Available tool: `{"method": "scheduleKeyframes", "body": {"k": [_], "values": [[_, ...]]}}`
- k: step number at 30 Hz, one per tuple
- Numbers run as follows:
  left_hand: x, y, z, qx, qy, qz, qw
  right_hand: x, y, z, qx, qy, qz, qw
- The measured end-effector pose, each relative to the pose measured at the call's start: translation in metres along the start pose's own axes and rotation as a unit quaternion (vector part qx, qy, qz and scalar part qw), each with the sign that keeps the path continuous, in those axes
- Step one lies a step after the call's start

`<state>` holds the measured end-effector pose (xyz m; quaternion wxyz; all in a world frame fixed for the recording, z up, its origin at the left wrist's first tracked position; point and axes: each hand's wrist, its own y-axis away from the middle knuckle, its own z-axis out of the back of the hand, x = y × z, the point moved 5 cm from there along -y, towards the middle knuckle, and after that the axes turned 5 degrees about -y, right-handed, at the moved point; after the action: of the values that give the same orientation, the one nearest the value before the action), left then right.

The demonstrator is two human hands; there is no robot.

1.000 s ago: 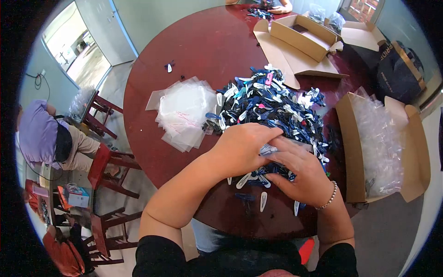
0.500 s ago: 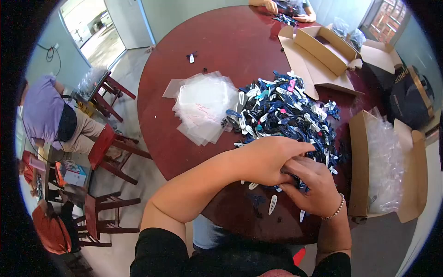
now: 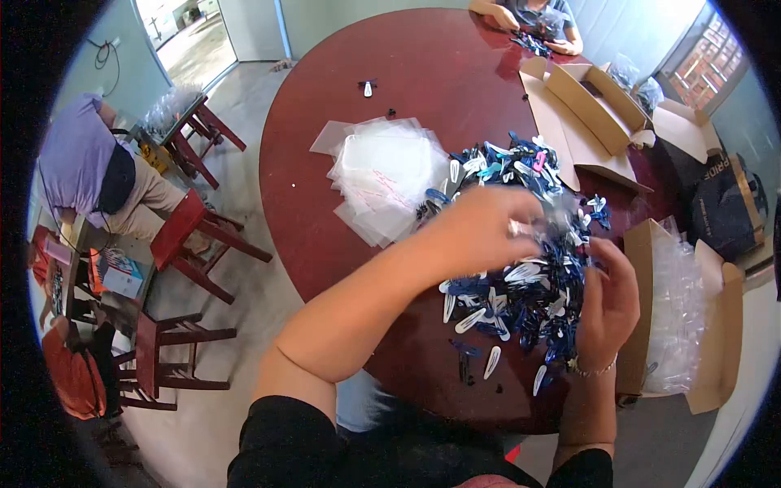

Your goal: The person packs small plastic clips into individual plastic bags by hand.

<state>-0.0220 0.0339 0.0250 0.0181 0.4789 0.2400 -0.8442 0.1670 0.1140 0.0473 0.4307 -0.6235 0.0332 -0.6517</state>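
A large heap of snap hair clips, mostly navy, black and white with a few pink and teal ones, lies on the round dark red table. My left hand is over the upper part of the heap, its fingers smeared by motion. Something pale shows at those fingers, and a greyish blur sits just past them; I cannot make out either. At the heap's right edge is my right hand, thumb and fingers apart, with a beaded bracelet at the wrist. A pile of clear plastic bags spreads left of the clips.
An open cardboard box of clear plastic stands at right. Another open carton is at the back right. Across the table, a person's hands are at more clips. Red wooden stools and a bending person are at left.
My hands were together over the lower part of the heap and have moved apart. The left went up; the right shifted right and slightly up. The view has shifted slightly.
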Motion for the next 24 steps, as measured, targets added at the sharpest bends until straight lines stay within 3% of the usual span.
{"method": "scheduleKeyframes", "body": {"k": [1,3,4,6,9,12,14,16,18,20,22,23,24], "values": [[0.011,-0.002,0.01,-0.062,0.044,0.026,0.997,0.001,-0.007,-0.007,0.033,0.012,-0.013,0.999],[0.024,-0.005,0.032,-0.151,0.136,0.083,0.976,0.004,-0.019,-0.034,0.208,0.117,0.022,0.971],[0.027,-0.007,0.042,-0.19,0.195,0.077,0.959,0.014,-0.022,-0.056,0.257,0.135,0.094,0.952],[0.033,-0.006,0.06,-0.271,0.279,0.067,0.919,0.007,-0.02,-0.096,0.359,0.115,0.129,0.917],[0.042,-0.002,0.077,-0.313,0.316,0.053,0.894,-0.011,-0.027,-0.148,0.377,0.094,0.173,0.905],[0.051,-0.003,0.08,-0.338,0.293,0.057,0.893,-0.03,-0.034,-0.189,0.445,0.159,0.186,0.861],[0.054,-0.004,0.078,-0.333,0.298,0.064,0.892,-0.042,-0.032,-0.205,0.475,0.307,0.207,0.798],[0.057,-0.005,0.075,-0.329,0.3,0.061,0.893,-0.044,-0.032,-0.209,0.471,0.337,0.169,0.797],[0.056,-0.006,0.073,-0.323,0.292,0.052,0.899,-0.047,-0.032,-0.208,0.462,0.333,0.251,0.783],[0.058,-0.007,0.072,-0.327,0.287,0.053,0.899,-0.049,-0.035,-0.199,0.476,0.291,0.235,0.796],[0.059,-0.007,0.073,-0.332,0.282,0.051,0.899,-0.034,-0.05,-0.178,0.414,0.187,0.162,0.876],[0.059,-0.007,0.074,-0.326,0.264,0.051,0.906,-0.027,-0.053,-0.171,0.446,0.189,0.106,0.869],[0.059,-0.007,0.074,-0.319,0.246,0.049,0.914,-0.027,-0.051,-0.164,0.448,0.19,0.107,0.867]]}}
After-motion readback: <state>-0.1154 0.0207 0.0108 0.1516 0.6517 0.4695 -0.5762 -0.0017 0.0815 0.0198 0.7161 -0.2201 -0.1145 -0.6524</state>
